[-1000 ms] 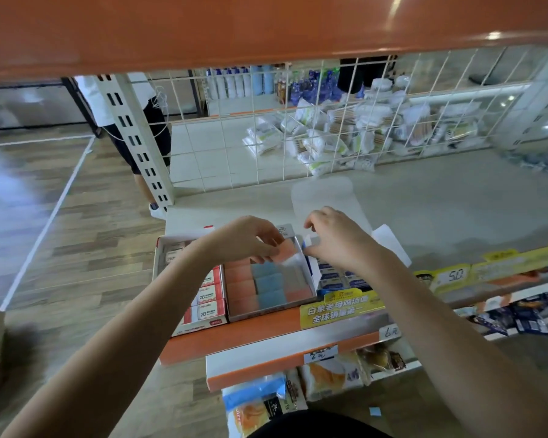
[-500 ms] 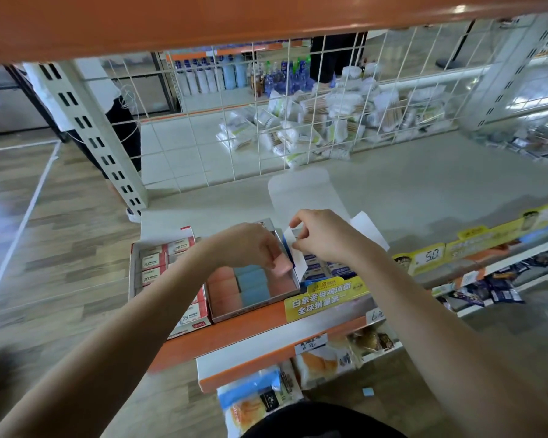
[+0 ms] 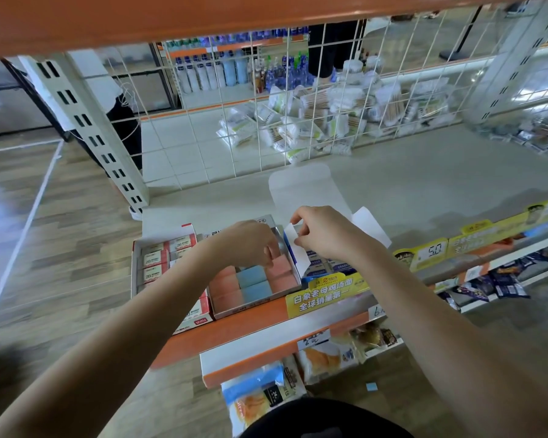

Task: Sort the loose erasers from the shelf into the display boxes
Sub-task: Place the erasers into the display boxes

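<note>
Nearest the camera, below the shelf edge, plastic-wrapped snack packets [image 3: 260,403] lie on a lower orange-fronted shelf tier, and a yellow printed price strip [image 3: 326,294] runs along the front of the grey shelf [image 3: 424,184]. Just behind that strip sits the open silver-walled cardboard display box [image 3: 250,306], filled with flat rectangular erasers in rows, salmon-pink ones [image 3: 223,284] on the outer columns and pale blue ones [image 3: 252,276] down the middle. The left hand [image 3: 250,245] reaches into the far end of this box, fingers curled down onto a pink eraser [image 3: 280,263] at its back right corner; it seems to pinch it, though the fingertips are partly hidden. To the left, touching the box, stands a white and red carton of 2B-labelled wrapped erasers [image 3: 154,263]. The right hand [image 3: 323,235] grips the white cardboard flap [image 3: 295,245] of a blue and white box [image 3: 326,267] just to the right, thumb and fingers closed on it. Farther back lies the box's open white lid [image 3: 301,184], then a white wire grid panel [image 3: 266,105] with bagged cotton swabs [image 3: 329,121] beyond.
</note>
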The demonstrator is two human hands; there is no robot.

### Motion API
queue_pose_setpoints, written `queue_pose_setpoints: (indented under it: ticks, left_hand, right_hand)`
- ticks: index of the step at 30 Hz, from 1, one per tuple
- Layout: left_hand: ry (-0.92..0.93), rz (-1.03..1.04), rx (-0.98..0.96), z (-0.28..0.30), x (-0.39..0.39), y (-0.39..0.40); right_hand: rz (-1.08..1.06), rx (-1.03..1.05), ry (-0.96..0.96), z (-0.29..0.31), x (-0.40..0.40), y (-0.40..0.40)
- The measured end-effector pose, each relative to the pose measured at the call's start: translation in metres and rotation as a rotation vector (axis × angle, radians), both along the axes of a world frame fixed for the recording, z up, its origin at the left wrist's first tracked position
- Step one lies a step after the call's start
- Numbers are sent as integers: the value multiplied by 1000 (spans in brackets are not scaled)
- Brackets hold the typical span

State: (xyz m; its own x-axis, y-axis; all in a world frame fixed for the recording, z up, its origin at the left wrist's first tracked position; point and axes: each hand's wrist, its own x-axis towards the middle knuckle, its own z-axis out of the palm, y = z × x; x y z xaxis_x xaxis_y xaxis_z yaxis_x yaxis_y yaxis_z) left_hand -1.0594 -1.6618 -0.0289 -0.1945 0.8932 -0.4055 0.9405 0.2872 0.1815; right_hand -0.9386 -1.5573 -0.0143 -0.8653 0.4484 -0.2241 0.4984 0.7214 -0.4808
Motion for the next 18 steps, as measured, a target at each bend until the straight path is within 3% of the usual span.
queue_pose_setpoints:
  ticks: [11,18]
  left_hand:
    - [-84,76,20,-1,6,4]
    - [21,94,43,-10,8,5]
  right_hand:
    - [16,32,5,-4,-1,2]
    - [38,47,9,-6,-4,3]
